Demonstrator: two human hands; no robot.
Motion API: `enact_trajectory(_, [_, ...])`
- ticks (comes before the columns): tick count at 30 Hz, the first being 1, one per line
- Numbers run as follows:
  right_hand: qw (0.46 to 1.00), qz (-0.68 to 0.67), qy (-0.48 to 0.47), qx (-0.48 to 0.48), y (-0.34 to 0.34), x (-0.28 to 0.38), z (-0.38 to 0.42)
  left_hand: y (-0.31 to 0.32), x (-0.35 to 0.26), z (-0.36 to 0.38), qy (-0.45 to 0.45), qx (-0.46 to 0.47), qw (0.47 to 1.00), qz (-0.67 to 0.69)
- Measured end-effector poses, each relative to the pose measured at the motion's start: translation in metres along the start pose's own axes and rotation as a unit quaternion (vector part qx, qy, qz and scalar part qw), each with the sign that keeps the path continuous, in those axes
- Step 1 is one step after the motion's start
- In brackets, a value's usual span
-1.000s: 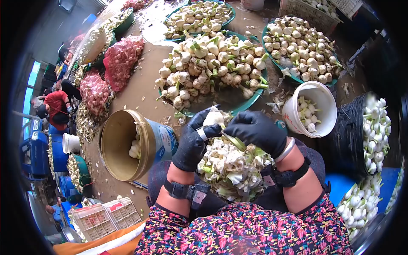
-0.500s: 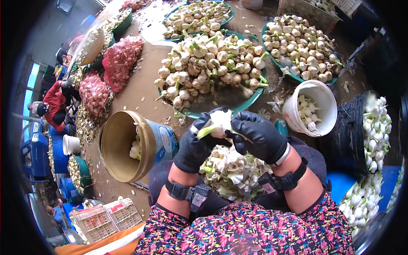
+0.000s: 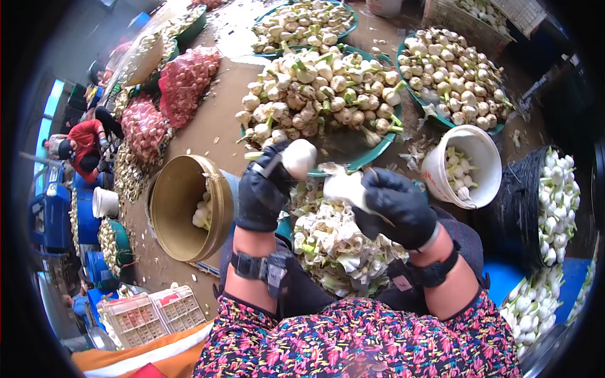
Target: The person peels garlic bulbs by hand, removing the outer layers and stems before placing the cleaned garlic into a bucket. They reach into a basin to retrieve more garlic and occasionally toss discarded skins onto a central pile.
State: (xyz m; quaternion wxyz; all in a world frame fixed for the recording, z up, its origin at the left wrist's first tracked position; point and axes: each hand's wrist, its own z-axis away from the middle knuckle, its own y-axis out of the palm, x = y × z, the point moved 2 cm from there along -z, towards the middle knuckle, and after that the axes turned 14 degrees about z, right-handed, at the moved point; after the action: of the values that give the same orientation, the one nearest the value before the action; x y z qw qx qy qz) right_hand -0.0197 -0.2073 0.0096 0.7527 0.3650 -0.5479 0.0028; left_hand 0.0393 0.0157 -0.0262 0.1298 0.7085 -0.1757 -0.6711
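My left hand (image 3: 266,189), in a black glove, is closed round a smooth white garlic bulb (image 3: 299,159) with a green stem pointing left. My right hand (image 3: 398,205), gloved too, pinches a white strip of garlic skin (image 3: 345,188) just right of the bulb. A thin shiny edge shows at the top of that skin; I cannot make out whether it is a blade. Under both hands, a heap of garlic peelings (image 3: 343,242) lies between my knees. Beyond them stands a green basin (image 3: 379,151) piled with unpeeled garlic bulbs (image 3: 315,94).
A tan bucket (image 3: 217,220) with a few bulbs lies tipped at left. To the right are a white bucket (image 3: 491,183) and a black tub (image 3: 513,208) of peeled garlic. Pink net sacks (image 3: 186,85) and a person in red (image 3: 87,142) are farther left.
My hands have moved apart. The bulb has gone left and up with my left hand, now bared and smooth, while a strip of skin has come away in my right hand.
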Motion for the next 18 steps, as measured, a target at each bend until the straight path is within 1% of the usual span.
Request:
enact_trajectory(1, [0.999, 0.017, 0.020, 0.026, -0.001, 0.010, 0.008, -0.004, -0.004, -0.004, -0.110, -0.111, 0.957, 0.247])
enact_trajectory(2, [0.983, 0.163, 0.037, 0.080, -0.002, 0.016, 0.012, -0.001, -0.008, -0.008, -0.113, -0.119, 0.964, 0.210])
enact_trajectory(3, [0.950, 0.229, 0.125, 0.174, -0.004, 0.006, 0.007, 0.005, -0.014, 0.000, -0.102, -0.082, 0.984, 0.121])
enact_trajectory(4, [0.922, 0.347, 0.091, 0.148, -0.008, -0.009, 0.002, 0.000, -0.003, 0.004, -0.057, -0.042, 0.997, 0.042])
enact_trajectory(5, [0.879, 0.458, 0.059, 0.115, -0.013, -0.030, -0.002, -0.004, 0.010, 0.006, -0.015, 0.002, 0.999, -0.034])
enact_trajectory(6, [0.791, 0.611, -0.015, 0.021, -0.021, -0.048, -0.006, 0.020, 0.001, 0.010, -0.125, -0.073, 0.974, 0.172])
enact_trajectory(7, [0.749, 0.657, -0.066, -0.055, -0.019, -0.042, -0.009, 0.030, 0.000, 0.014, -0.131, -0.073, 0.973, 0.175])
enact_trajectory(8, [0.832, 0.542, -0.029, -0.110, -0.020, -0.035, -0.015, 0.037, -0.004, 0.016, -0.022, -0.010, 0.995, -0.095])
enact_trajectory(9, [0.895, 0.415, 0.005, -0.164, -0.021, -0.030, -0.021, 0.046, -0.006, 0.018, 0.093, 0.056, 0.928, -0.356])
enact_trajectory(10, [0.894, 0.416, 0.004, -0.168, -0.020, -0.029, -0.026, 0.042, 0.008, 0.017, -0.088, -0.028, 0.992, 0.090])
enact_trajectory(11, [0.890, 0.392, -0.045, -0.230, -0.021, -0.028, -0.029, 0.044, 0.012, 0.018, -0.089, -0.023, 0.992, 0.091])
enact_trajectory(12, [0.880, 0.363, -0.093, -0.292, -0.022, -0.027, -0.030, 0.046, 0.017, 0.020, -0.125, -0.030, 0.974, 0.188])
enact_trajectory(13, [0.879, 0.362, -0.092, -0.297, -0.021, -0.026, -0.031, 0.052, 0.020, 0.021, -0.160, -0.039, 0.945, 0.281])
enact_trajectory(14, [0.857, 0.389, -0.073, -0.330, -0.019, -0.025, -0.031, 0.064, 0.017, 0.025, -0.177, -0.097, 0.938, 0.283])
enact_trajectory(15, [0.833, 0.415, -0.052, -0.362, -0.019, -0.025, -0.031, 0.063, 0.018, 0.026, -0.180, -0.096, 0.937, 0.283])
enact_trajectory(17, [0.823, 0.428, -0.050, -0.371, -0.020, -0.026, -0.032, 0.061, 0.017, 0.028, -0.133, -0.021, 0.983, 0.127])
enact_trajectory(18, [0.825, 0.420, -0.067, -0.373, -0.019, -0.024, -0.032, 0.060, 0.018, 0.030, -0.134, -0.021, 0.982, 0.128])
